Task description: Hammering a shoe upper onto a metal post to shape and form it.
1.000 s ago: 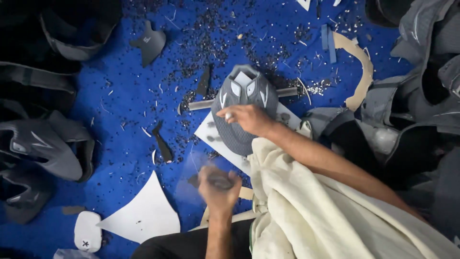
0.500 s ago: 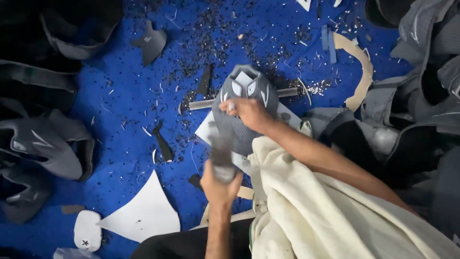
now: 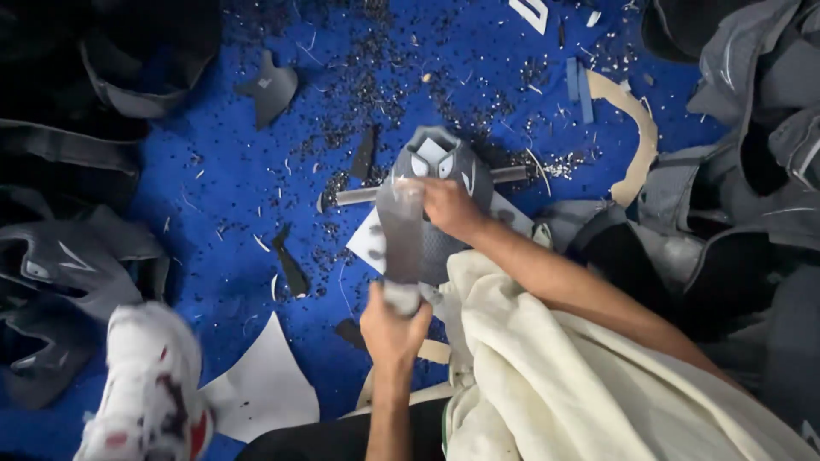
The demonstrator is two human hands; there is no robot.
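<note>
Blue mat, white shoe now in, L hand raised

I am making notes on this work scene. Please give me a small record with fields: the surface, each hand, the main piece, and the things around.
Surface: blue mat, strewn with small dark scraps
Left hand: closed on the near end of a grey strip
Right hand: presses on the far end of the strip, on top of the grey shoe upper
Shoe upper: sits over a metal bar
Lap: cream cloth
Around: grey uppers at left, white paper pattern, tan curved piece
</note>
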